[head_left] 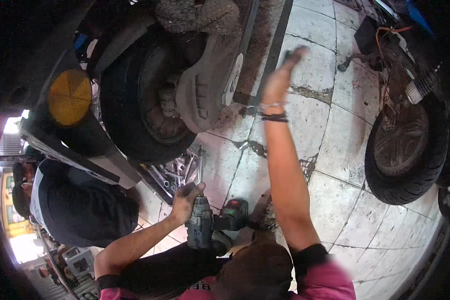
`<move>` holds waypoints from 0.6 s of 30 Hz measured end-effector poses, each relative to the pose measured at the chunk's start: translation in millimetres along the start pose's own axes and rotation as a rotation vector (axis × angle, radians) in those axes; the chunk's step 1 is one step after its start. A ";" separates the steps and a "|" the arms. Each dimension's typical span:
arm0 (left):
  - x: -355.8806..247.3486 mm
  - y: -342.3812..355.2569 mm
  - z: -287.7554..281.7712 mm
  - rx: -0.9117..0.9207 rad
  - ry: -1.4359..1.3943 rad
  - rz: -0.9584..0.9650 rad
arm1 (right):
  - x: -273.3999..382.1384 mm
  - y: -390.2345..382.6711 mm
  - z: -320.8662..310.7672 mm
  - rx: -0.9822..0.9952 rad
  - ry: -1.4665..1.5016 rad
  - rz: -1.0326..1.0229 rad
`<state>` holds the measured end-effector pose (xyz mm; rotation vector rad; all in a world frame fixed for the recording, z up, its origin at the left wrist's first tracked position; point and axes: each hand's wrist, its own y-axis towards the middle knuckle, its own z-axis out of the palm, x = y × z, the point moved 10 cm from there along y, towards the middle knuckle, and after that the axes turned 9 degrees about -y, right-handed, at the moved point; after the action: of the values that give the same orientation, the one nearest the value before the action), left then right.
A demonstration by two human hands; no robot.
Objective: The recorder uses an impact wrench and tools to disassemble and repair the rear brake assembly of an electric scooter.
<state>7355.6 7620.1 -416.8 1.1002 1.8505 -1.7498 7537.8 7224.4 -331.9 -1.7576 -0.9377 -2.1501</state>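
Note:
My left hand (186,202) is closed around the front end of a grey cordless impact wrench (200,225). A long socket extension (201,165) points away from its nose, and its battery (236,212) shows a small red light. My right hand (279,87) is stretched far forward over the tiles, beside the dark edge of the scooter's platform. It is smeared by motion, with dark fingertips, and I cannot make out whether it holds anything. Ahead on the left stands a scooter's rear wheel (125,100) with a grey engine cover (202,90) next to it.
A tray of wrenches and sockets (172,170) lies under the wheel. An orange round reflector (70,97) sits on the scooter's tail. Another wheel (402,150) with a dirty hub stands at right. A person in dark clothes (80,205) crouches at left. White floor tiles (345,150) are stained.

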 end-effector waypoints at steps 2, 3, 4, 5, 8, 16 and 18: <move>0.9 -0.3 -13.2 -0.035 0.024 0.016 | 6.9 7.7 -42.6 -0.206 0.207 0.083; -0.9 0.4 -16.5 -0.056 0.050 0.042 | 2.6 8.3 -60.5 -0.281 0.179 0.059; 5.3 2.7 -13.4 -0.058 0.012 0.023 | 0.2 5.0 -60.1 -0.276 0.204 0.043; 4.6 1.8 -10.1 -0.061 0.011 0.019 | -1.7 -3.2 -49.4 -0.268 0.238 0.034; -22.9 -8.4 -8.0 -0.066 0.165 0.214 | 39.9 -55.7 65.1 0.194 -0.135 0.095; -27.1 -0.7 14.0 -0.011 0.177 0.116 | 46.5 4.6 -54.4 -0.306 -0.126 -0.241; -19.4 0.9 14.3 -0.018 0.140 0.096 | 58.7 6.4 -101.1 -0.565 -0.258 -0.358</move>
<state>7365.0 7600.9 -405.8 1.3121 1.8564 -1.6372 7444.4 7173.1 -283.5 -2.3205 -0.7955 -2.6555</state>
